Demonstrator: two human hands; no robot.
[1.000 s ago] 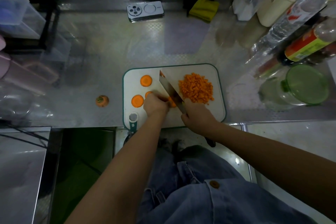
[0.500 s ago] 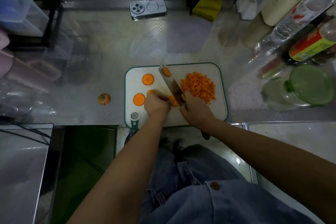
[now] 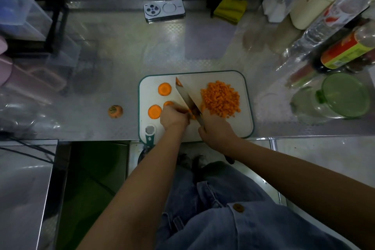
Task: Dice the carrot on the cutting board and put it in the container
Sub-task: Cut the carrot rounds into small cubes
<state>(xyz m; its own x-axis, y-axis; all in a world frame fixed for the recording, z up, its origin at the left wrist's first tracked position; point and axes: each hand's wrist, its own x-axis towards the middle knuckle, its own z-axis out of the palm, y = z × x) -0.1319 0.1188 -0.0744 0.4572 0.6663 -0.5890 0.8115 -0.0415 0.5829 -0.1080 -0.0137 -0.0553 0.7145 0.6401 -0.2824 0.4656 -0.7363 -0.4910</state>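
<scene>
Several carrot rounds [image 3: 164, 88] lie uncut at the left of the cutting board [image 3: 245, 124], a diced heap [image 3: 221, 98] at its right. Between them the left hand [image 3: 174, 116] curls over a carrot piece [image 3: 191, 113], pinning it; the right hand [image 3: 216, 130] grips the knife [image 3: 187, 97], blade down. Dicing seems midway; the next cuts need the holding hand drawn back.

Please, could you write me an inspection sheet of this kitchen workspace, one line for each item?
Surface: dimpled steel counter carrying a white cutting board with green rim.
Job's things: pile of orange carrot dice and round carrot slices on the board; clear container with green lid to the right, apart.
Clutter: carrot stub, silver phone, yellow cloth, bottles.
Grips: left hand holds a carrot piece; right hand holds a broad steel knife.
Cables: dark cables, lower left.
Surroundings: dark green space under the counter.
</scene>
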